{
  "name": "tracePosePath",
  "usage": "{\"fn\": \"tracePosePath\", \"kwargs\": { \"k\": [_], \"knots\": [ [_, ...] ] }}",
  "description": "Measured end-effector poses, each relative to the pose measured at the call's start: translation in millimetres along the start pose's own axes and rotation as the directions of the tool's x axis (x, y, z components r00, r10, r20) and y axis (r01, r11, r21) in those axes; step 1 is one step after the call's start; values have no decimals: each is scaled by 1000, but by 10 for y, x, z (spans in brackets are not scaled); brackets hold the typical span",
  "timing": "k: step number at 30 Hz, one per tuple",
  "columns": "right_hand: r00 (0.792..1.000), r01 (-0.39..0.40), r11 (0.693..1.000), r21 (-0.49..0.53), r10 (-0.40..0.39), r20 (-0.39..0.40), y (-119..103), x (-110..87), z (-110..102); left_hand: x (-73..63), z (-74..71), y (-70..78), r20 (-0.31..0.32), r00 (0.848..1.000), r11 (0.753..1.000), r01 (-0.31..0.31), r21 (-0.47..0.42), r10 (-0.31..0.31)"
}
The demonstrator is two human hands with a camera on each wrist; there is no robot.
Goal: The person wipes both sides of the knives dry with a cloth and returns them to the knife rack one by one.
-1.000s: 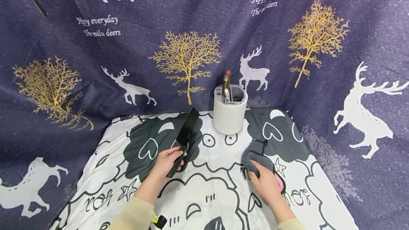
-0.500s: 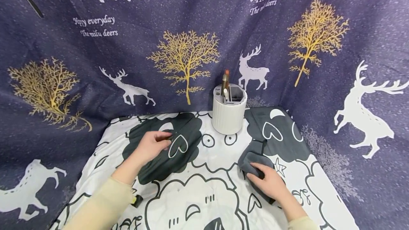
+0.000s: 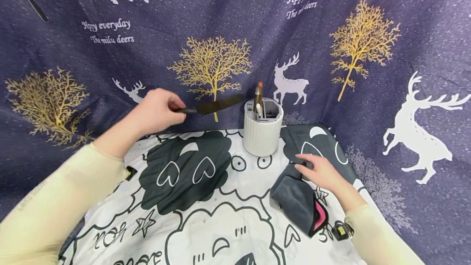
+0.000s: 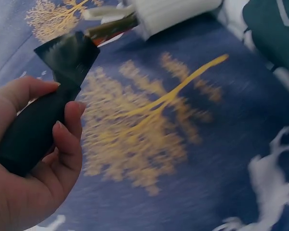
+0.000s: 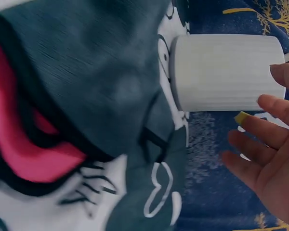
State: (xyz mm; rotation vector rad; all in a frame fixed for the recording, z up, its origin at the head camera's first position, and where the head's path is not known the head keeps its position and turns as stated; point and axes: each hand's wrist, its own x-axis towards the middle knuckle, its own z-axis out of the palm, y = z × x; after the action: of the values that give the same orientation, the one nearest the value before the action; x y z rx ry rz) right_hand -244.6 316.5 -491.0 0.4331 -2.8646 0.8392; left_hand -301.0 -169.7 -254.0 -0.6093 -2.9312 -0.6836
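A knife [image 3: 220, 104] with a dark, broad blade is raised in front of the hanging cloth, its tip pointing right toward the pen holder [image 3: 261, 136]. My left hand [image 3: 157, 110] grips its handle, which shows black in the left wrist view between thumb and fingers [image 4: 70, 149]. My right hand [image 3: 324, 171] hovers over the far end of a dark grey fabric piece [image 3: 294, 201], mitt-like or pouch-like, with pink inside its opening. Relaxed, slightly spread fingers [image 5: 260, 130] hold nothing. The fabric lies on the table, its opening facing front right.
The white ribbed holder, with a grey divided top, stands at the table's back and carries brush-like or pen-like sticks [image 3: 259, 97]. A printed sheep cloth [image 3: 220, 232] covers the table. A dark blue deer-print curtain [image 3: 176, 52] hangs behind and at the sides.
My left hand has risen and moved left and back, the knife now raised and pointing right. My right hand has let go of the grey fabric and lifted away toward the back.
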Motion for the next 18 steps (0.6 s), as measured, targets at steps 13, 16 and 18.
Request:
{"fn": "tracePosePath", "kwargs": {
  "k": [13,16,18],
  "knots": [
    [925,367,885,-287,-381,8,-219,756,-63,680,-862,750,98,975,930,-219,295,199],
    [877,450,829,-332,-481,-14,-238,865,-37,821,-900,917,128,966,914,-254,315,224],
    [839,495,794,-352,-542,-44,-232,936,-21,910,-905,1038,146,958,898,-282,338,246]
  ]
}}
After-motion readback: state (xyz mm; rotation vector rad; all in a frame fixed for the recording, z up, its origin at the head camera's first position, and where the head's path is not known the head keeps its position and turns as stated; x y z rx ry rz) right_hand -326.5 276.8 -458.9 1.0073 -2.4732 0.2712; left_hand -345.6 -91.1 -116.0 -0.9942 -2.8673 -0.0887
